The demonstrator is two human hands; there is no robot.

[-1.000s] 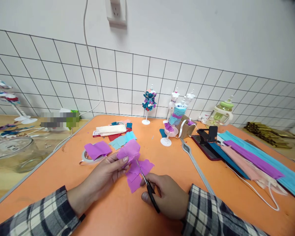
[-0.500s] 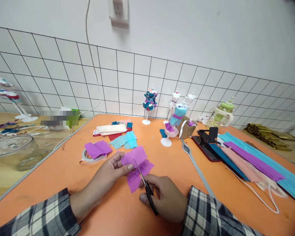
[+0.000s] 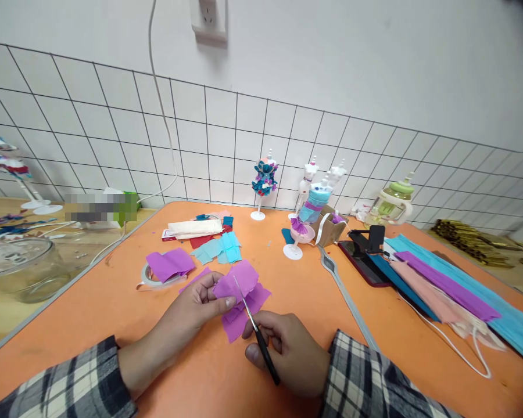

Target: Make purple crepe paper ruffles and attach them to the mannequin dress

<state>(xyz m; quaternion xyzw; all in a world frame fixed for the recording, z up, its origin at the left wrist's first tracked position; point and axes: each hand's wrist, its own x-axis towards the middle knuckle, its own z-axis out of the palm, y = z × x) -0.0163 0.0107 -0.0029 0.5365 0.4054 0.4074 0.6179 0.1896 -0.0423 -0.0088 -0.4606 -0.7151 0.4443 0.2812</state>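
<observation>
My left hand (image 3: 192, 310) pinches a piece of purple crepe paper (image 3: 244, 274) between thumb and fingers, its top edge rounded. In my right hand (image 3: 294, 351) are black-handled scissors (image 3: 261, 342). Their blades lie across the held paper, tips pointing up and away from me, and look closed or nearly so. More purple paper (image 3: 234, 330) lies beneath the held piece, just in front of my hands. Another purple scrap (image 3: 169, 262) rests on a roll of tape (image 3: 150, 278) left of my left hand.
Light-blue paper pieces (image 3: 229, 247) lie beyond my hands. Small dress-form stands, one in a blue flowered dress (image 3: 265, 179), stand near the wall. To the right are a phone (image 3: 361, 264), long coloured paper strips (image 3: 444, 284) and a green-lidded bottle (image 3: 392, 203).
The scissors' blades and handles have come together. The held paper's upper right corner now looks rounded. The view has shifted slightly.
</observation>
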